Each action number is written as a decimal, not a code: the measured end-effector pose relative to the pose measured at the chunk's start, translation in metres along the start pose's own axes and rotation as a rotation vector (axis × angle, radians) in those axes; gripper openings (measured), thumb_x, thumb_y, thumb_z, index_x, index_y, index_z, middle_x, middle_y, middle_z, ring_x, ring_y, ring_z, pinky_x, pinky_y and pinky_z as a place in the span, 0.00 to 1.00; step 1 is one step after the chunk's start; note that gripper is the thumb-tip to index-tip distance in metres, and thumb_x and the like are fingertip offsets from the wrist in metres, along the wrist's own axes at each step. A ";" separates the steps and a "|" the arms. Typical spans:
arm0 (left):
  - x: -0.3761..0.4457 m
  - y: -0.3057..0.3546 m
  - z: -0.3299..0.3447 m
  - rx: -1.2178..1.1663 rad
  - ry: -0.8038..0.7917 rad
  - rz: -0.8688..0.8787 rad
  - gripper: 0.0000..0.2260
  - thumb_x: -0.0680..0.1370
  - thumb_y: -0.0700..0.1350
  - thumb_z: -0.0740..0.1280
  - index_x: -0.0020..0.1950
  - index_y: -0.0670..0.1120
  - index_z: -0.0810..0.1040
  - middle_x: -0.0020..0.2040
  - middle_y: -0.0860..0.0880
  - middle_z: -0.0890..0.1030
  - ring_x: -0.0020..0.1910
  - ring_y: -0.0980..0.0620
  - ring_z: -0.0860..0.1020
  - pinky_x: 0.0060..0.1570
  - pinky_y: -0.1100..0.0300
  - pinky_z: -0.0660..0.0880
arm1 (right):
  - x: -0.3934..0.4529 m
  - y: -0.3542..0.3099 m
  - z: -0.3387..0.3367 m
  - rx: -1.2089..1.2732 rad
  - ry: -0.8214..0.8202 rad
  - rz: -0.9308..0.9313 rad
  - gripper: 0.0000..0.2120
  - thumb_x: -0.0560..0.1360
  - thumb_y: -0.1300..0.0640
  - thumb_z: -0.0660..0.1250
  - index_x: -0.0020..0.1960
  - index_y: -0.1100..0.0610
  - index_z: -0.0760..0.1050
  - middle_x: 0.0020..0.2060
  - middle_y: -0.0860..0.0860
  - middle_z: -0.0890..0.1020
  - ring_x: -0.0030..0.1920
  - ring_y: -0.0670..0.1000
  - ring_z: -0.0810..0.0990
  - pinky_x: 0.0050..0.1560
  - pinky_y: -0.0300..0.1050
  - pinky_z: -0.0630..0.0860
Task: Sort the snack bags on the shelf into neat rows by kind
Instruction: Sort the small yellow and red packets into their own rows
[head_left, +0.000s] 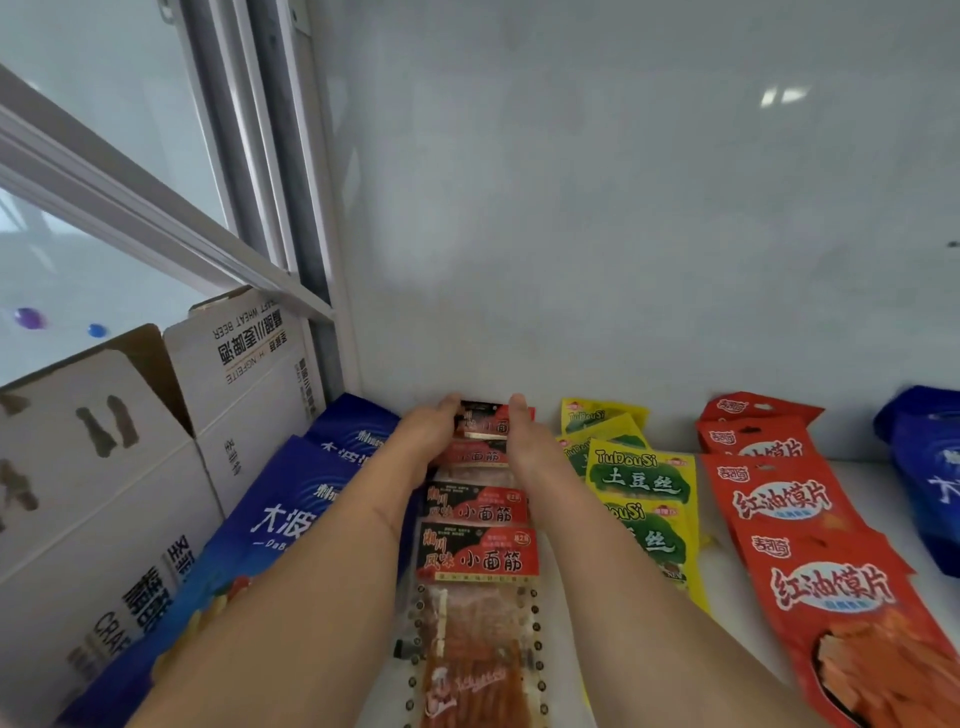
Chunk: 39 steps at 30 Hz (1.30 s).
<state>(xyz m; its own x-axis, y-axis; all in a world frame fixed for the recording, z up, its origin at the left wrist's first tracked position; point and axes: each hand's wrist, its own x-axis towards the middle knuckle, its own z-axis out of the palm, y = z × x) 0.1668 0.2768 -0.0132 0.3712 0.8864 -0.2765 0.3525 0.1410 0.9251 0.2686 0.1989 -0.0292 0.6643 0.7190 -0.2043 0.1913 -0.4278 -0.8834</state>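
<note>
Four rows nearly sorted; my left hand (434, 423) and right hand (524, 434) clamp the rearmost gluten-strip bag (485, 418) at the shelf (883, 478) back edge; stray blue bags (930, 467) remain.

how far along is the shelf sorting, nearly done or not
Mostly done by the look of it: yellow bags and orange-red bags lie in their own rows. In hand: the left hand and right hand hold the rearmost red-and-black bag. Left: one blue bag sits far right, apart from the blue row.

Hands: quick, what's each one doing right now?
Left hand: fingers curled on the left edge of the rearmost red-and-black snack bag.
Right hand: grips the same bag's right edge.
</note>
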 end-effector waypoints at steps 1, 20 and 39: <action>-0.004 0.002 0.000 0.032 0.008 0.016 0.24 0.81 0.63 0.56 0.48 0.44 0.77 0.43 0.46 0.81 0.41 0.48 0.80 0.37 0.57 0.74 | 0.000 0.000 -0.001 -0.033 0.027 -0.009 0.40 0.78 0.30 0.43 0.70 0.59 0.71 0.69 0.60 0.74 0.68 0.61 0.73 0.69 0.58 0.67; -0.190 -0.117 0.039 1.065 0.124 0.336 0.41 0.72 0.76 0.41 0.79 0.57 0.36 0.81 0.53 0.36 0.79 0.43 0.34 0.75 0.42 0.38 | 0.004 -0.015 0.007 -0.827 -0.128 -0.408 0.27 0.82 0.46 0.48 0.80 0.46 0.46 0.79 0.57 0.57 0.76 0.66 0.55 0.73 0.65 0.57; -0.145 -0.091 0.037 1.018 0.038 0.348 0.34 0.78 0.70 0.50 0.81 0.58 0.48 0.82 0.50 0.43 0.80 0.40 0.40 0.76 0.41 0.45 | 0.008 -0.024 -0.001 -0.501 -0.200 -0.207 0.41 0.78 0.29 0.40 0.69 0.58 0.73 0.64 0.61 0.77 0.59 0.59 0.76 0.59 0.51 0.68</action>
<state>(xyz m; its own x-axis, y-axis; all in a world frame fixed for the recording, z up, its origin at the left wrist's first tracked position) 0.1127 0.1193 -0.0671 0.5686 0.8225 -0.0150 0.7884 -0.5396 0.2953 0.2703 0.2146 -0.0096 0.4359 0.8843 -0.1672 0.6541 -0.4389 -0.6161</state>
